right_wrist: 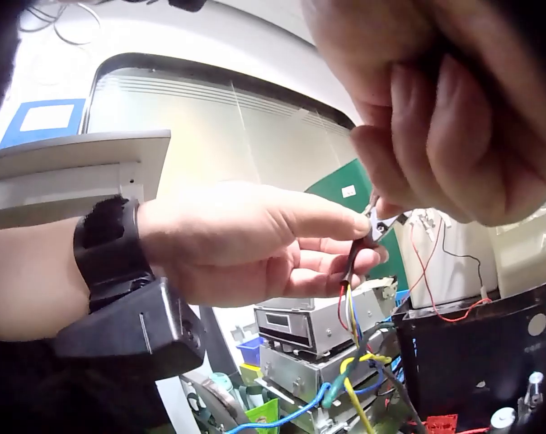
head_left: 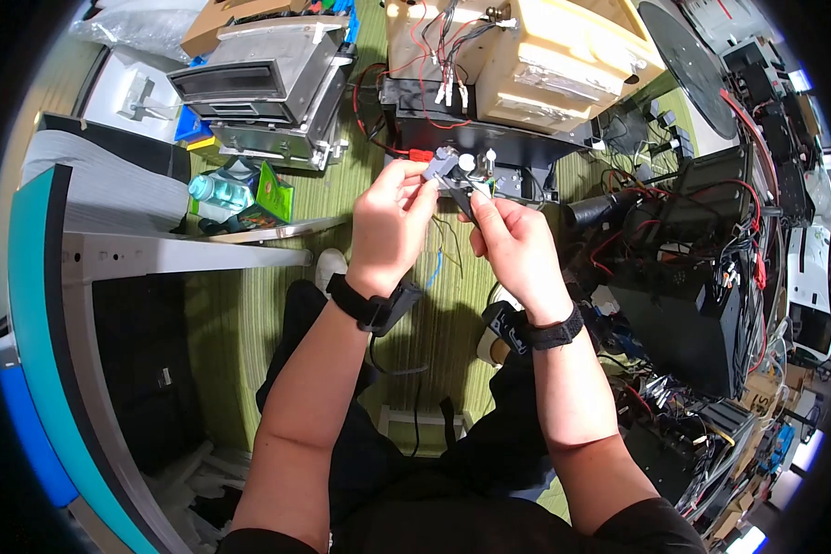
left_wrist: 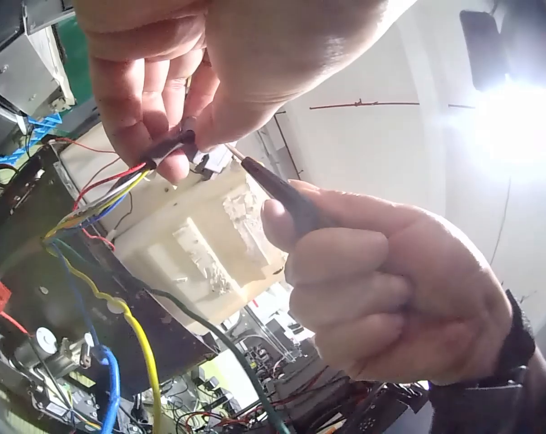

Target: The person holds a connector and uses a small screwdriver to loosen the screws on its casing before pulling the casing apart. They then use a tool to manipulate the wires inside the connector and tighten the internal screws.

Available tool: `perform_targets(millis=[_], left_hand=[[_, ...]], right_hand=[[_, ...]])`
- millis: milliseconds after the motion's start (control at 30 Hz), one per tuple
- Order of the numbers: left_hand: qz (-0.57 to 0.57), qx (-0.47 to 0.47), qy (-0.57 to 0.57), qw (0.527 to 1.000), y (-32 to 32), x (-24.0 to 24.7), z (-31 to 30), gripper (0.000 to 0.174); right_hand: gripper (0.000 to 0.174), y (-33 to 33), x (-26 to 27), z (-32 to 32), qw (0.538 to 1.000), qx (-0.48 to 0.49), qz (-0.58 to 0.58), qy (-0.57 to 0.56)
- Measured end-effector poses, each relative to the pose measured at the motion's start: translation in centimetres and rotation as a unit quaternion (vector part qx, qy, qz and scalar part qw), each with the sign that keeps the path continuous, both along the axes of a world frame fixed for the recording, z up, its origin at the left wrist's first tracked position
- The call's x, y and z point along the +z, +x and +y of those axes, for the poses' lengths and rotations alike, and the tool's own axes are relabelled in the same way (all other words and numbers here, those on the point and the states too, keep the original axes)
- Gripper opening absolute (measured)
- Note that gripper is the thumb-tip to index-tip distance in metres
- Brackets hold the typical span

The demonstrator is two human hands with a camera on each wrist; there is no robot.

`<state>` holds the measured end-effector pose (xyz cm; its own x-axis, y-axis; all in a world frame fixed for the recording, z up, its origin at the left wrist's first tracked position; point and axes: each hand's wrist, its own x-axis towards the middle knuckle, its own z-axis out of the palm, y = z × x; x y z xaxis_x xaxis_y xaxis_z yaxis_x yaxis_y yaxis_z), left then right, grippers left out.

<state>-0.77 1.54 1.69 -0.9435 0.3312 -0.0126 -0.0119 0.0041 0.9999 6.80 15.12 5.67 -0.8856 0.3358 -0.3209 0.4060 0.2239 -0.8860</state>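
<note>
My left hand pinches a small grey connector between thumb and fingertips. Out of its black sleeve runs a bundle of thin coloured wires, with red, white, yellow and blue among them. My right hand grips a slim screwdriver by its tapered black handle, index finger stretched along it. The thin metal shaft points at the connector, its tip right by the left thumb. In the right wrist view, the right fingers hide most of the screwdriver.
Beyond my hands stands a black metal case topped by a cream plastic housing. Silver metal units are stacked at the left, near a bottle. Black equipment with tangled cables lines the right. A desk frame juts in from the left.
</note>
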Motion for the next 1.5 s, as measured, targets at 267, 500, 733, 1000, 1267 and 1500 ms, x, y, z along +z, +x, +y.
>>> perform_targets(millis=[267, 500, 733, 1000, 1267, 1500], left_hand=[[0.006, 0.033, 0.044, 0.998, 0.3, -0.1, 0.4, 0.020], [-0.033, 0.044, 0.058, 0.997, -0.1, 0.2, 0.4, 0.018], [-0.070, 0.045, 0.101, 0.991, -0.4, 0.1, 0.4, 0.020], [-0.061, 0.049, 0.091, 0.993, -0.2, 0.3, 0.5, 0.018], [-0.044, 0.048, 0.095, 0.993, -0.2, 0.3, 0.6, 0.018], [-0.014, 0.030, 0.072, 0.997, -0.4, -0.2, 0.3, 0.017]], right_hand=[[0.019, 0.1, -0.3, -0.3, 0.992, -0.025, 0.097, 0.082], [0.017, 0.2, 0.4, -0.9, 0.947, -0.006, 0.202, 0.249], [0.022, 0.3, 0.7, -1.0, 0.932, 0.003, 0.200, 0.302], [0.024, 0.2, 0.5, -1.0, 0.938, 0.005, 0.203, 0.280], [0.023, 0.2, 0.7, -1.2, 0.941, 0.001, 0.192, 0.277], [0.022, 0.2, 0.3, -1.0, 0.935, 0.008, 0.224, 0.274]])
